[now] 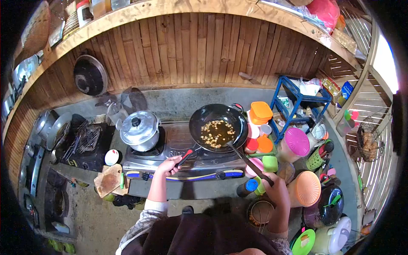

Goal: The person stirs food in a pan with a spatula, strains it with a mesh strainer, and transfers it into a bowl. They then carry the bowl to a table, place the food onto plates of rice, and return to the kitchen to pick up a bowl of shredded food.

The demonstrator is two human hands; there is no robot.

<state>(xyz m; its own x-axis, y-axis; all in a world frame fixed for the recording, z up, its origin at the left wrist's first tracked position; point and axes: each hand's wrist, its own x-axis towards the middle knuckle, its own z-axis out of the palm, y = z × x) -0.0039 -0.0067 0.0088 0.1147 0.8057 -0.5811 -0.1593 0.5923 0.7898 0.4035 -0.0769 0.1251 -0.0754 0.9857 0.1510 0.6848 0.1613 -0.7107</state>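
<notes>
A black wok (199, 112) sits on the right burner of the steel gas stove (174, 142), with small browned pieces (217, 131) in oil inside it. My left hand (171, 165) is closed round the end of the wok's red and black handle (185, 157). In my right hand (275, 187) is the dark handle of a long spatula (250, 163), whose tip dips into the wok at its lower right side. The fingers of my right hand are wrapped round that handle.
A lidded silver pot (139, 131) stands on the left burner. Left of it are a cutting board (109, 180) and a charred grate (87, 138). Plastic containers (260, 112) crowd the right side, below a blue rack (301, 100). A wooden shelf (187, 7) crosses overhead.
</notes>
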